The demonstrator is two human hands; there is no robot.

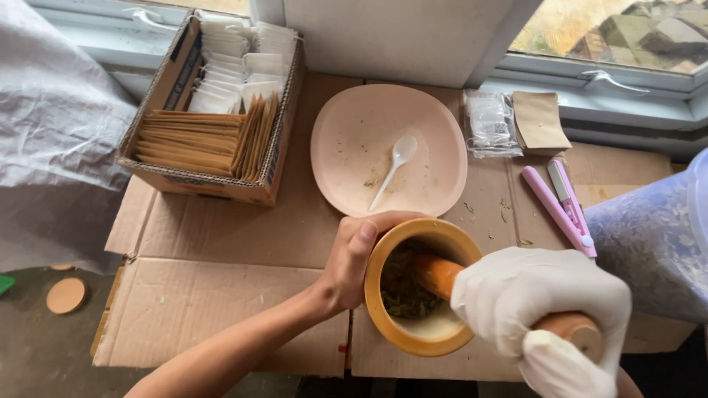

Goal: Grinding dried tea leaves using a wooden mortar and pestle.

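Low in the frame, right of centre, an ochre mortar [424, 295] stands on the cardboard-covered worktop [221, 295], with dark green crushed leaf lying in its bowl. The bare left hand [354, 258] wraps the mortar's left wall from outside, thumb hooked over the rim, its grip closed on the vessel. The right hand [546, 306], in a white glove, is closed in a fist round the upper end of a wooden pestle [442, 276]. The pestle's long axis runs on a slant: its working end sits down in the bowl toward the centre-left, and its handle rises to the lower right of the frame, where the butt pokes out past the glove. So the herb lies down and to the left of the right-hand grip, along the pestle's own line, and the left hand is the nearer one to the bowl itself. Just above the mortar, a pale pink plate [346, 140] carries a white plastic spoon [394, 168].
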